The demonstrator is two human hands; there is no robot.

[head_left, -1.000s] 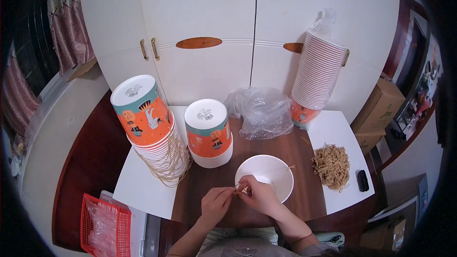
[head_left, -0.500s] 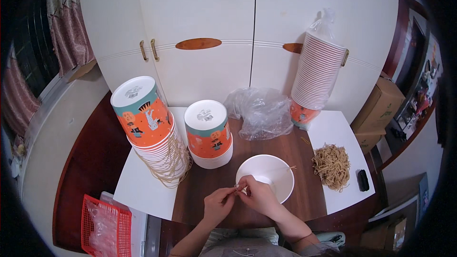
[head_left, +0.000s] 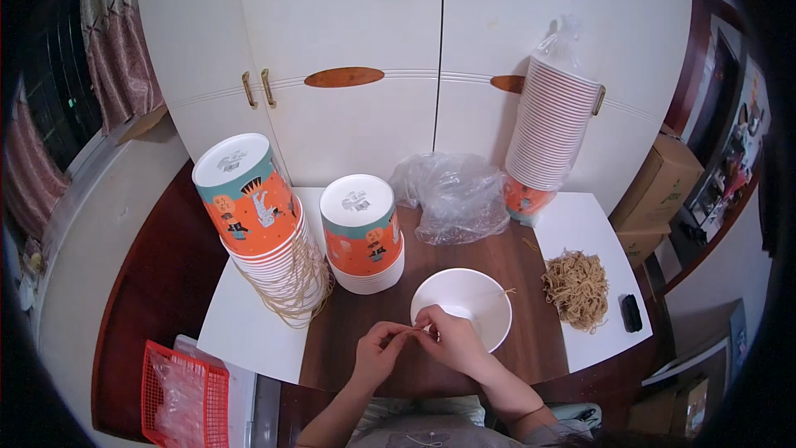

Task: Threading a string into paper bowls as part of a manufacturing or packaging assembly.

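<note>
My left hand (head_left: 381, 354) and my right hand (head_left: 450, 338) meet fingertip to fingertip at the near left rim of a white paper tub (head_left: 495, 305). Both hands are closed in a pinch, and whatever small thing lies between the fingertips is too tiny to make out. The tub stands upright with its mouth facing up. A thin tan strand (head_left: 508, 291) crosses its far right rim. Left of it stands a short upside-down stack of orange and teal paper tubs (head_left: 365, 245).
A taller upside-down tub stack (head_left: 257, 207) at left has tan cords (head_left: 300, 294) hanging on it. At the back sit a crumpled clear plastic bag (head_left: 460, 199) and a bagged tub stack (head_left: 551, 124). A tan cord pile (head_left: 576, 289) and small black object (head_left: 632, 313) lie right.
My fingertips have shifted slightly and press closer together at the tub's rim. A small pale bit seen between them before is now hidden. The tubs and cords have stayed put.
</note>
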